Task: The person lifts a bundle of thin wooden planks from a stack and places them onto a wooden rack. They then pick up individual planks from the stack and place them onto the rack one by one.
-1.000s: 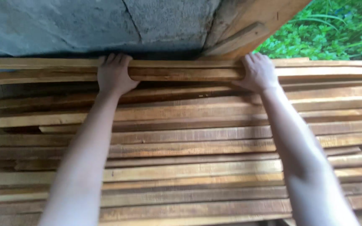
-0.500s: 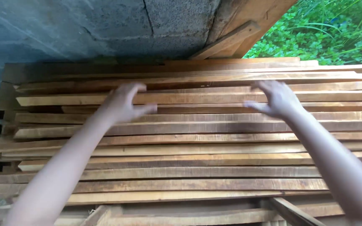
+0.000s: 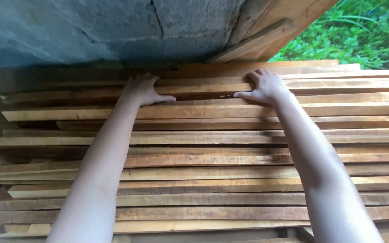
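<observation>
Against a grey concrete block wall [image 3: 91,31] with green plants [image 3: 361,36] to the right, a stack of long rough-sawn brown wooden planks [image 3: 203,148] lay flat, and the left hand [image 3: 144,90] and right hand [image 3: 264,86] pressed flat, fingers spread, grip clamped on nothing, on the top planks near the wall.

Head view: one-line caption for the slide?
Both bare hands, left hand and right hand, rest palm-down on a rough-sawn brown wooden plank atop a stack beside a grey concrete wall.

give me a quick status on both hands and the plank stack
Left hand flat on an upper plank, thumb out, no closed grip. Right hand on the same plank, fingers spread. Stack of planks against the concrete wall. Nothing between the hands.
</observation>
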